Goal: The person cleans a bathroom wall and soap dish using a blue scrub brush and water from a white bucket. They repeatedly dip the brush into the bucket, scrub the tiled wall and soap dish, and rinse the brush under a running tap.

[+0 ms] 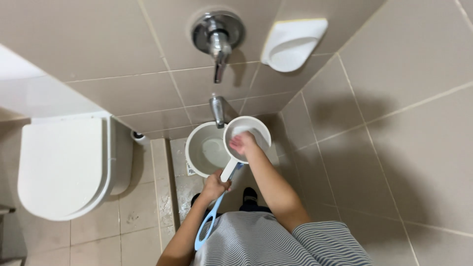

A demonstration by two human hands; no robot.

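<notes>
My left hand grips the white handle of a white water dipper, and a light blue looped handle of another tool hangs down from the same hand. My right hand is inside the dipper's bowl, fingers against its inner surface. The dipper is held over the right rim of a white bucket that stands on the floor and holds some water. A metal spout juts from the wall just above the bucket and dipper.
A chrome mixer tap and a white soap dish are fixed on the tiled wall. A white toilet with closed lid stands at left. Tiled wall closes the right side. My feet stand behind the bucket.
</notes>
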